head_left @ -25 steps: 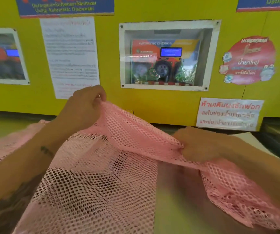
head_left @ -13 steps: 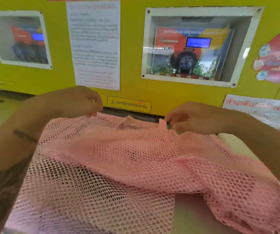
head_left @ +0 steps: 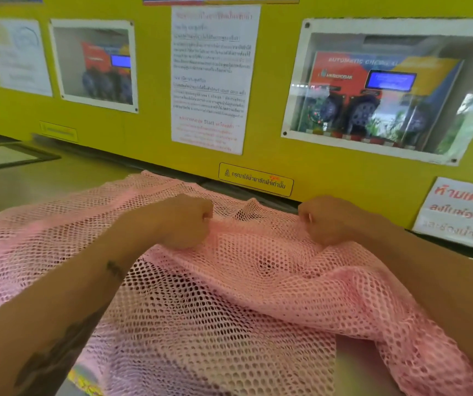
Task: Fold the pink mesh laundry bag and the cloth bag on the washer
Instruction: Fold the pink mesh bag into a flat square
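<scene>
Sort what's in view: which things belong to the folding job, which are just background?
Job: pink mesh laundry bag, left hand and right hand gripping its far edge, washer top.
Background: yellow wall, printed notice, dispenser window.

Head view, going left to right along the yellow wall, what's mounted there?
Small white notice → left framed window → tall white instruction sheet → right window with the chemical dispenser → red-lettered sign, cut off at the edge.
</scene>
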The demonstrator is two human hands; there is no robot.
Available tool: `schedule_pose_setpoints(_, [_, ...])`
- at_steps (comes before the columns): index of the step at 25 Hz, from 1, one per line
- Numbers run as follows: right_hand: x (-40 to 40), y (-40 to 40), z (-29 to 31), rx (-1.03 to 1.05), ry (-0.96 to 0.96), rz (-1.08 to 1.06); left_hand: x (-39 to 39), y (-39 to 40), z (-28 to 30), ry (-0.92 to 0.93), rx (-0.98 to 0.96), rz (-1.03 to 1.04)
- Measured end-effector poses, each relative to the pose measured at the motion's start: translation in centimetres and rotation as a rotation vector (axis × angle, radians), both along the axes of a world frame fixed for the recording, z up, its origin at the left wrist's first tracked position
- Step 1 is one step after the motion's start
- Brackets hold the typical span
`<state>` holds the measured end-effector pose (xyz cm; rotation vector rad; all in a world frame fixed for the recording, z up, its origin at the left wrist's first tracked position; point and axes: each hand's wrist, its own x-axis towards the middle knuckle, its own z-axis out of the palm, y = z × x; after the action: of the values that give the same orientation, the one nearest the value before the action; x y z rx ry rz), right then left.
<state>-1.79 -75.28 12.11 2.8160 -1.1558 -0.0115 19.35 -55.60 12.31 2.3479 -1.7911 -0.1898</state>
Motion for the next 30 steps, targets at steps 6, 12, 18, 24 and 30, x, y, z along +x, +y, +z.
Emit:
schedule_pose_setpoints(6, [0.7,-0.6,7.3,-0.198,-0.374,-0.056,1.5,1.6,2.6,0.288,-0.328,-0.003])
schedule_pose_setpoints(12, [8.9,0.1,11.1,0.32,-0.961,-0.031,6.0,5.6,5.1,0.453,-0.436,0.072])
schedule_pose_setpoints(18, [18.8,3.1,12.6,0.128,-1.118,0.108,11.0,11.5,6.9,0.885,-0.659,-0.062])
schedule_pose_setpoints(24, [28.1,7.2,9.1,0.159,-0.614,0.251,16.6,14.2,4.5,0.661,-0.848,0.236])
schedule_pose_setpoints(30, [33.7,8.3,5.9,0.265,-0.436,0.332,23.0,13.8,0.2,0.174,-0.662,0.66])
